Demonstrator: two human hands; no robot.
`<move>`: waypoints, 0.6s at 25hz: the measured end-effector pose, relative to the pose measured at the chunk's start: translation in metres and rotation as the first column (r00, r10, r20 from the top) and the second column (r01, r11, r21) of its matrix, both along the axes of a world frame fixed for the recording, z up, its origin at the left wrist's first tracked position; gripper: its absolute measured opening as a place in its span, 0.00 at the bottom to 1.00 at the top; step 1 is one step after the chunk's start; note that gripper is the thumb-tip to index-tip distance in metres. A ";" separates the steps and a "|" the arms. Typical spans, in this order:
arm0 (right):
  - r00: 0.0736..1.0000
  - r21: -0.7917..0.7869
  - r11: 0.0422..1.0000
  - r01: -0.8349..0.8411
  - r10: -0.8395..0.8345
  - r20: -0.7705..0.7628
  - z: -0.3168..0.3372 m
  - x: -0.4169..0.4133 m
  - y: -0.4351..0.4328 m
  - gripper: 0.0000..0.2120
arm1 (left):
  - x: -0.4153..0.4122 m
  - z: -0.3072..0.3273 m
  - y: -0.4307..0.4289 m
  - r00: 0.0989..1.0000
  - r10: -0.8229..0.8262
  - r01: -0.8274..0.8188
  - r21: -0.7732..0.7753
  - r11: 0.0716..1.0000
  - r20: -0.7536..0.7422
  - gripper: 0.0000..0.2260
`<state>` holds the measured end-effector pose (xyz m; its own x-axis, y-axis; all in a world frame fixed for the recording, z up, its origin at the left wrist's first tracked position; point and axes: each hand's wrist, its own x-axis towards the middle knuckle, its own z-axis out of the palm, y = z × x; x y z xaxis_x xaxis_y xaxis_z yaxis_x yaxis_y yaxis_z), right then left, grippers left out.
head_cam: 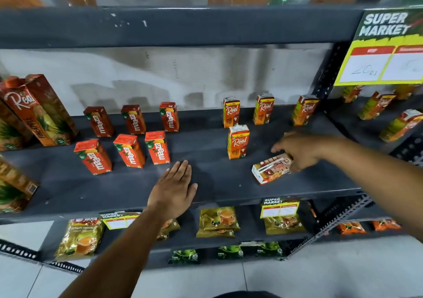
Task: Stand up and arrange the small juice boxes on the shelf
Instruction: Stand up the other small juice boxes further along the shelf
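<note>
Dark shelf (217, 183): six red juice boxes (129, 150) upright in two rows at left; four orange juice boxes (238, 141) upright at right. One fallen juice box (271, 170) lies on its side near the front, right hand (299, 150) touching its far end, fingers (278, 147) loosely spread, grip unclear. Left hand (175, 189) flat on shelf, open, empty.
</note>
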<state>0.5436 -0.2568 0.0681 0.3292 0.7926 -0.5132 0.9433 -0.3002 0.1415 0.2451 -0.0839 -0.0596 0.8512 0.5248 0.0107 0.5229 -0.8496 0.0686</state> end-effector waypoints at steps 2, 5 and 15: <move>0.993 0.036 0.996 -0.080 0.077 0.085 -0.014 -0.003 0.000 0.33 | -0.005 -0.002 0.005 1.000 0.016 -0.016 -0.014 1.000 0.000 0.37; 0.988 0.051 0.992 -0.115 0.109 0.110 -0.020 -0.007 0.001 0.36 | -0.007 -0.003 0.004 1.000 0.016 -0.016 -0.004 1.000 -0.015 0.39; 0.911 0.580 0.703 0.411 -0.298 -0.285 -0.034 -0.030 -0.014 0.23 | -0.007 -0.003 0.005 1.000 0.021 -0.021 -0.011 1.000 0.010 0.35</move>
